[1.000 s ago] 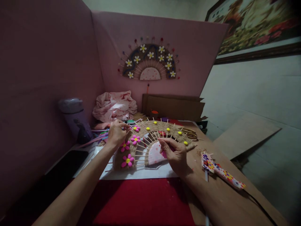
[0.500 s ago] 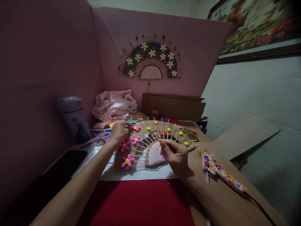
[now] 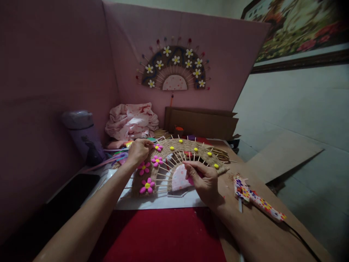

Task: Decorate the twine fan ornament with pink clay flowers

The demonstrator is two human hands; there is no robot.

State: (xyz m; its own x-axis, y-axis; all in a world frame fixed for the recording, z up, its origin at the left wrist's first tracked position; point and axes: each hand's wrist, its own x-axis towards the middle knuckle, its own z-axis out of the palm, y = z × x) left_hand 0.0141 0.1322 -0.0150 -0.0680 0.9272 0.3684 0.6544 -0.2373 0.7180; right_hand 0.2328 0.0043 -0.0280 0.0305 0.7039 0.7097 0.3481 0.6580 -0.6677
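Note:
A half-round fan (image 3: 163, 178) of woven cord and thin sticks lies on a white sheet. Its left part bears several pink clay flowers (image 3: 147, 185) with yellow centres; yellow clay dots (image 3: 195, 149) sit along the rest of the band. My left hand (image 3: 138, 151) is closed in a pinch at the fan's upper left edge, fingertips beside the topmost pink flower (image 3: 157, 147); what they grip is hidden. Over the fan's pink cloth centre (image 3: 179, 178), my right hand (image 3: 204, 182) is closed, thumb against forefinger, with pink clay (image 3: 191, 180) showing under its fingers.
A flower-patterned glue gun (image 3: 259, 202) with a cord lies at the right. A purple bottle (image 3: 83, 136), bundled pink cloth (image 3: 132, 122) and cardboard (image 3: 201, 122) stand behind. A red mat (image 3: 160, 233) covers the front; a finished fan (image 3: 174, 67) hangs on the pink panel.
Both hands keep almost the same place and grip. The view has shifted very slightly; the fan lies as before.

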